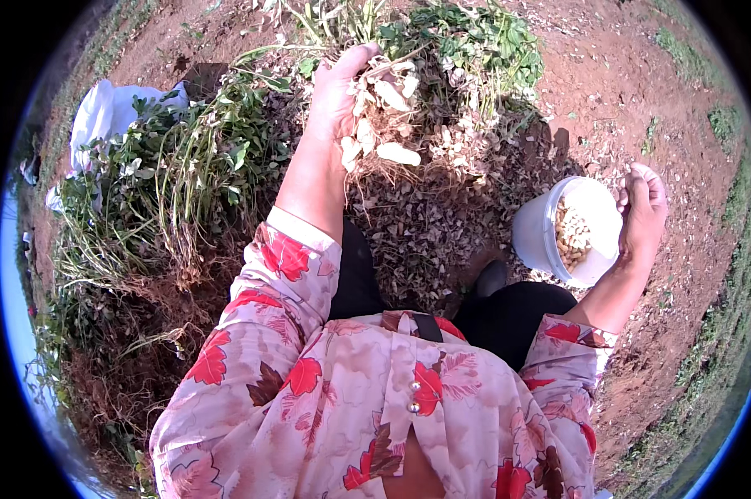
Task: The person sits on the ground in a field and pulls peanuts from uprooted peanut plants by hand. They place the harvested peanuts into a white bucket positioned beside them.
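Note:
My left hand (338, 93) grips an uprooted peanut plant near its base. Pale peanut pods (391, 96) and thin brown roots hang from the plant beside my palm, and its leafy stems (344, 22) spread out beyond my fingers. On the other side, my right hand (645, 203) is just past the rim of a white plastic bucket (531, 224), its fingers curled. Whether anything small is inside those fingers is hidden. Loose picked peanuts (572, 234) lie in the bucket, which leans towards me; sunlight washes out part of its inner wall.
A heap of pulled peanut plants (182, 187) lies at my left, with a white sack (110, 115) behind it. More green plants (487, 50) lie ahead. Dry leaf litter (425, 237) covers the ground between my legs. Bare reddish soil (606, 93) stretches to the right, bordered by grass (712, 337).

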`<state>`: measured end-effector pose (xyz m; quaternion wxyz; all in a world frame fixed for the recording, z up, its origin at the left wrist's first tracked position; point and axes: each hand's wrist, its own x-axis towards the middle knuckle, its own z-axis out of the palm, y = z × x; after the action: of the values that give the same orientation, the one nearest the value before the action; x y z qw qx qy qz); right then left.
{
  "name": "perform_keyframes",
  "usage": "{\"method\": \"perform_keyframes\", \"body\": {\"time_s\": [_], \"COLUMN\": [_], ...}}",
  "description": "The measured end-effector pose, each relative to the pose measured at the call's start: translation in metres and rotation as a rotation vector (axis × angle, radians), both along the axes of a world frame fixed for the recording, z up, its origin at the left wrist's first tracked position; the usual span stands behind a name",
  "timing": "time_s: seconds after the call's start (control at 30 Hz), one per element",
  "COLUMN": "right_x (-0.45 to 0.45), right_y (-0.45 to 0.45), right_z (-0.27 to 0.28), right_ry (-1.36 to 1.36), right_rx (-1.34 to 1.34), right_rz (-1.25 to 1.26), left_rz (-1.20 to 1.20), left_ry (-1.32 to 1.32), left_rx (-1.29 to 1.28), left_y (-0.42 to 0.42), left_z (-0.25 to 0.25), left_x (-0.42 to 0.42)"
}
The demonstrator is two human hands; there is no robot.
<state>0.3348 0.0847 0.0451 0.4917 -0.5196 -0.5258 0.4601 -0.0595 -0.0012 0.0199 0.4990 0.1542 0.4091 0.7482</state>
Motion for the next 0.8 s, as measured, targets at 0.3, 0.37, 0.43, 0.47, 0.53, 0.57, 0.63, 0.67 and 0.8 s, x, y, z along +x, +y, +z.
{"method": "perform_keyframes", "body": {"time_s": [0.3, 0.37, 0.43, 0.47, 0.53, 0.57, 0.63, 0.67, 0.8], "right_x": [-0.064, -0.097, -0.128, -0.138, -0.150, -0.151, -0.153, -0.152, -0.149], "right_y": [-0.025, -0.047, -0.061, -0.065, -0.065, -0.064, -0.062, -0.062, -0.063], "right_z": [-0.017, -0.012, -0.022, -0.024, -0.029, -0.032, -0.037, -0.041, -0.025], "right_ry": [-0.322, -0.172, -0.029, -0.016, 0.015, 0.010, -0.003, -0.015, -0.088], "right_rx": [0.056, 0.016, -0.014, -0.031, -0.136, -0.158, -0.201, -0.154, -0.139], "right_rz": [0.242, 0.492, 0.555, 0.609, 0.717, 0.746, 0.811, 0.796, 0.710], "left_rz": [-0.536, -0.603, -0.650, -0.658, -0.641, -0.615, -0.626, -0.612, -0.553], "left_ry": [-0.782, -0.814, -0.807, -0.780, -0.739, -0.683, -0.631, -0.590, -0.441], "left_rx": [0.298, 0.283, 0.289, 0.262, 0.231, 0.211, 0.198, 0.193, 0.144], "left_y": [-0.001, -0.002, -0.003, -0.005, -0.010, -0.011, -0.009, -0.011, -0.011], "left_z": [-0.004, -0.002, -0.006, -0.004, -0.001, 0.001, 0.000, 0.001, -0.001], "left_x": [0.029, 0.043, 0.048, 0.051, 0.057, 0.060, 0.057, 0.058, 0.055]}}
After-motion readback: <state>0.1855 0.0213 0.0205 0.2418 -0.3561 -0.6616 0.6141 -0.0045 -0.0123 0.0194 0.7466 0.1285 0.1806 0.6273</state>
